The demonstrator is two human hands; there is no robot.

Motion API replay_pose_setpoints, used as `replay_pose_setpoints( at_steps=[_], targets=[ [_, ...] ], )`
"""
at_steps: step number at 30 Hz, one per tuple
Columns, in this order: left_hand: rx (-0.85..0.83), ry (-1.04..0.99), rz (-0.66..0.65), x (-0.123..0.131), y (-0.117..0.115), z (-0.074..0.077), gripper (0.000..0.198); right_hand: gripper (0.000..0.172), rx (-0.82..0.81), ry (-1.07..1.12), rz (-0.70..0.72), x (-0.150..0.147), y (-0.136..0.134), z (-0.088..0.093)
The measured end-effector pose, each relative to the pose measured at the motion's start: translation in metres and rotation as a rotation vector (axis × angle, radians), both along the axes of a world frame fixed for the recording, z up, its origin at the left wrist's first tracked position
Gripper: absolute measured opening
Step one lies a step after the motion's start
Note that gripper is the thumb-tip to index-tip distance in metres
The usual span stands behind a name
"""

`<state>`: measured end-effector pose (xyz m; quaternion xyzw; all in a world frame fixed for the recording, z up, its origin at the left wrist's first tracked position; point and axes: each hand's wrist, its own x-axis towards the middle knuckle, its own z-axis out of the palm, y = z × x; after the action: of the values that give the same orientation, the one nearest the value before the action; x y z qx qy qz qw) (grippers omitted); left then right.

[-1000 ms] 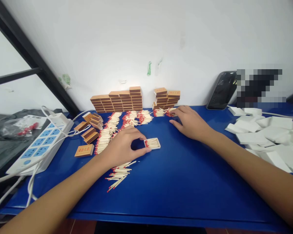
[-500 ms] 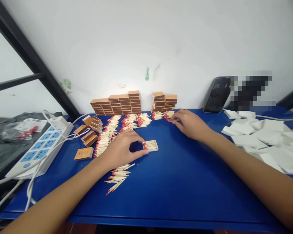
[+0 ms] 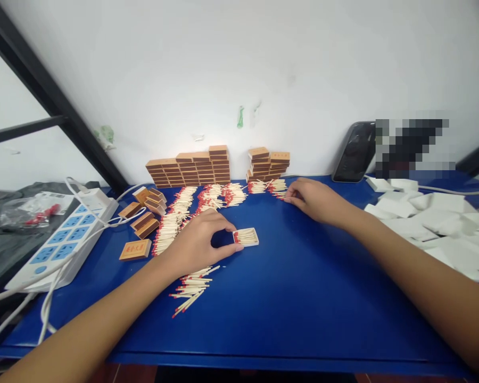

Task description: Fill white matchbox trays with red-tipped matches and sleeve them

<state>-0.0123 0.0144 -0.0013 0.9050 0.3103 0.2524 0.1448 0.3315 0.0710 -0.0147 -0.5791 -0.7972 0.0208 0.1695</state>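
A small white tray of red-tipped matches (image 3: pixel 247 236) lies on the blue table (image 3: pixel 303 298). My left hand (image 3: pixel 197 242) pinches the tray's left end between thumb and fingers. My right hand (image 3: pixel 313 199) reaches to the far side of the table, its fingertips curled on a small heap of loose matches (image 3: pixel 278 187) below the stacked boxes. What those fingers grip is hidden.
Rows of brown matchboxes (image 3: pixel 191 167) are stacked against the white wall. Long heaps of loose matches (image 3: pixel 175 221) and more boxes (image 3: pixel 146 210) lie at the left. A power strip (image 3: pixel 64 234) with cables sits far left. White empty trays (image 3: pixel 431 218) pile up at the right, behind them a dark phone (image 3: pixel 353 151).
My right hand has slid slightly right along the far heap of matches and curled its fingers. My left hand and the match tray have stayed in place.
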Motion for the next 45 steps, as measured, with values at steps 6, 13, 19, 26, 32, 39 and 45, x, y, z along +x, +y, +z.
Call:
replay_pose_setpoints(
  at_steps=[6, 13, 19, 26, 32, 39, 45],
  targets=[
    [-0.001, -0.005, 0.002, 0.000, 0.001, -0.002, 0.024, 0.015, 0.043, 0.041, 0.021, -0.005, -0.003, 0.000],
    [-0.035, 0.038, 0.002, 0.001, -0.001, 0.003, 0.024, 0.013, 0.045, 0.145, 0.112, -0.020, -0.013, 0.001],
    [-0.021, 0.020, 0.005, 0.001, 0.000, 0.002, 0.024, 0.014, 0.022, 0.189, 0.226, -0.031, -0.018, 0.002],
    [-0.018, 0.014, 0.003, 0.001, -0.001, 0.000, 0.025, 0.017, -0.002, 0.204, 0.237, -0.034, -0.018, -0.004],
    [-0.015, 0.028, 0.029, 0.000, -0.002, -0.001, 0.032, 0.020, -0.002, 0.200, 0.256, -0.039, -0.021, -0.004],
    [-0.019, 0.022, 0.041, 0.000, -0.002, -0.001, 0.030, 0.020, -0.028, 0.205, 0.250, -0.044, -0.025, 0.000],
    [-0.023, 0.021, 0.046, 0.001, -0.003, -0.002, 0.032, 0.021, -0.027, 0.178, 0.242, -0.044, -0.025, -0.001]
  ],
)
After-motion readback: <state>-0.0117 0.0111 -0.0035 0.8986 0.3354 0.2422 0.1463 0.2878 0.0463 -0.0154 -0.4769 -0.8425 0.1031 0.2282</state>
